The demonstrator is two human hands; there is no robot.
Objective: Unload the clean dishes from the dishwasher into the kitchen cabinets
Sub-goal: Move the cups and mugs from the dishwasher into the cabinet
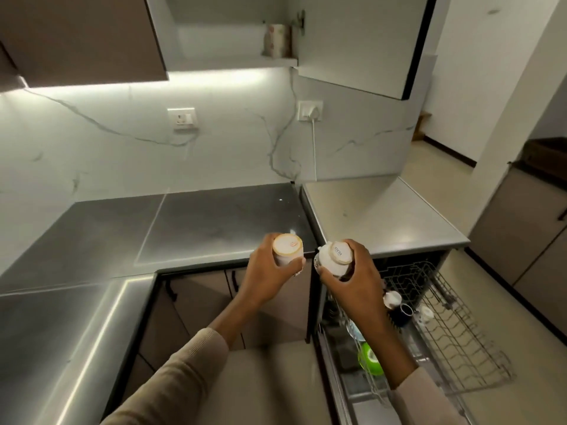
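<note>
Presently, left hand [270, 280]: your fingers and thumb are curled round a white cup [287, 250], held upside down with its base ring towards you.
Right hand [356, 277]: your fingers are wrapped round a printed cup [336, 256], likewise base-up. The lettering on its base is too blurred to read with certainty.
Cup positions: both cups are raised in front of the dark counter [214, 222], near the middle of your view. The printed cup sits at 3 o'clock of the white cup, just beside it, with a narrow gap between them.
Upper rack [478, 348]: pulled out of the dishwasher, at 4 o'clock of your hands.
Rack contents: a small white cup [392, 299] stands at the rack's far end, with a dark mug [403, 314] just beside it at 5 o'clock. A small white piece [426, 314] lies at 3 o'clock of the mug.
Green bowl [371, 360]: at 6 o'clock of your right hand, low in the dishwasher and partly hidden by your forearm. Which rack holds it cannot be told.
Wall cabinet [233, 61]: open at 12 o'clock, with its door [362, 41] swung to 1 o'clock. A patterned cup [277, 39] stands upright at the right end of the shelf.
Pale worktop [377, 210]: at 2 o'clock, over the dishwasher.
Wall socket [310, 111]: a plug is in it, and a white cable hangs down.
</note>
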